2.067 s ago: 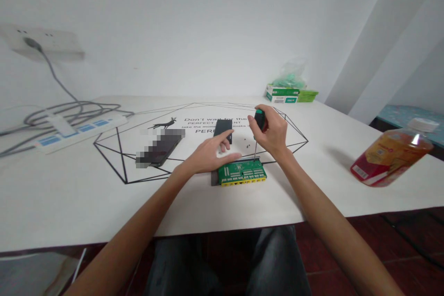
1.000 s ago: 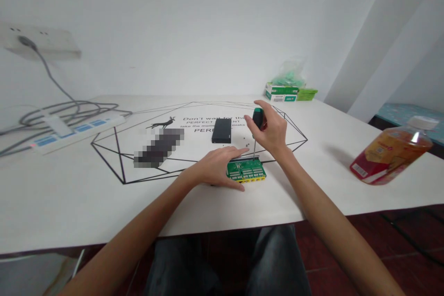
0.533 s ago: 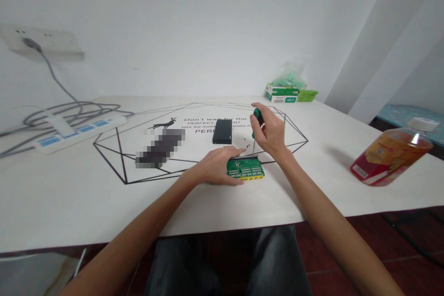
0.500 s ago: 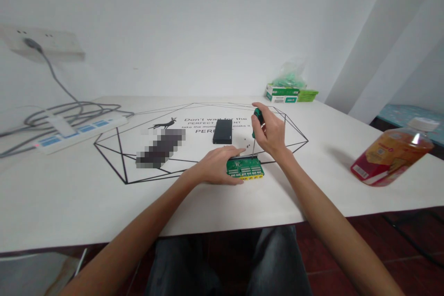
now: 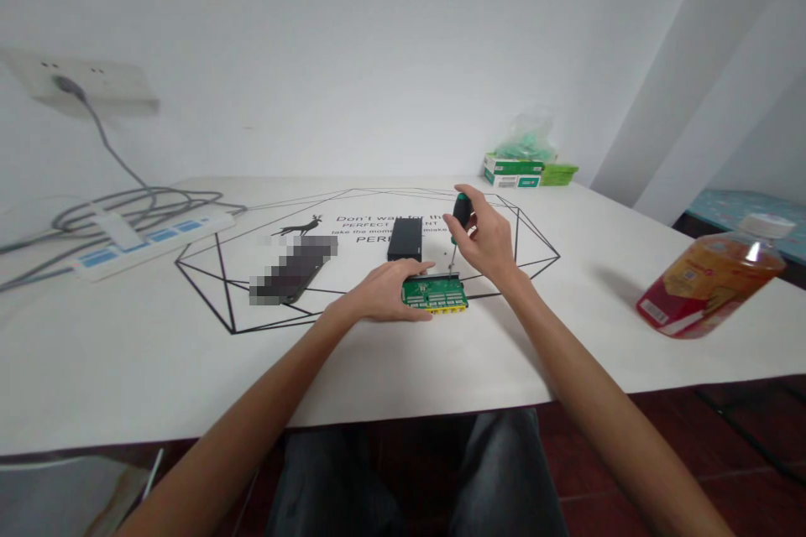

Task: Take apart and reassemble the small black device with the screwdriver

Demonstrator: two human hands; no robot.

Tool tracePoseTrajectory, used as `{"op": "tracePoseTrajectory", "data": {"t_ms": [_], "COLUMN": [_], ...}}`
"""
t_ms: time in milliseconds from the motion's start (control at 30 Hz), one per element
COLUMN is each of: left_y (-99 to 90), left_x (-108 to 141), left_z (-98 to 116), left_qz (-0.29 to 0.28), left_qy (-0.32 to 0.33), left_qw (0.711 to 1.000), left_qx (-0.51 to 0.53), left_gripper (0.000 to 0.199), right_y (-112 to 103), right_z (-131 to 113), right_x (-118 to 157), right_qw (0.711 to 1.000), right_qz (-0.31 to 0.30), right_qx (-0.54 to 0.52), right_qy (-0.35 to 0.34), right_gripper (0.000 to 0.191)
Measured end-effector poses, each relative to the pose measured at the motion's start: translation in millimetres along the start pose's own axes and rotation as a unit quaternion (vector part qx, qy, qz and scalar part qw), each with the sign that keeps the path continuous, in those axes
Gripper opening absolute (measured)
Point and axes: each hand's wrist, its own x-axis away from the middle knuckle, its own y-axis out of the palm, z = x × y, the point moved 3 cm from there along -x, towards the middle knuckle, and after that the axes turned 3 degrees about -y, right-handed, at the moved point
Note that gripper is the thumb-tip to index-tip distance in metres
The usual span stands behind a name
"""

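A green circuit board [image 5: 434, 292] with yellow ports along its near edge lies on the white table. My left hand [image 5: 387, 292] grips its left end, thumb at the near side and fingers at the far side. My right hand [image 5: 486, 233] is closed round the dark green and black handle of a screwdriver [image 5: 463, 210]. The shaft points down, and its tip meets the far edge of the board near the right end. Just beyond the board sits a black rectangular case [image 5: 405, 239]. A few tiny dark bits, too small to name, lie beside it.
A dark, partly pixelated flat object [image 5: 302, 268] lies to the left. Further left are a power strip [image 5: 157, 245] and coiled grey cables. An orange drink bottle [image 5: 711, 277] stands at the right. Green and white boxes [image 5: 513, 170] with a plastic bag sit at the back.
The board has shifted slightly left and away from me, together with my left hand. The screwdriver has moved left with it, and my right fingers have changed position on the handle.
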Motion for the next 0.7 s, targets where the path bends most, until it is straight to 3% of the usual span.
{"op": "tracePoseTrajectory", "data": {"t_ms": [167,700], "left_y": [0.9,-0.1], "left_x": [0.1,-0.7], "left_z": [-2.0,-1.7], "left_qz": [0.001,0.016], "left_qy": [-0.001,-0.002], "left_qw": [1.0,1.0], "left_qx": [0.001,0.024], "left_gripper": [0.087,0.088], "right_y": [1.0,1.5], "right_z": [-0.6,-0.9], "right_x": [-0.2,0.7], "right_qw": [1.0,1.0], "right_qz": [-0.028,-0.023], "right_qx": [-0.003,-0.007], "right_qy": [0.01,0.01], "right_gripper": [0.043,0.043]}}
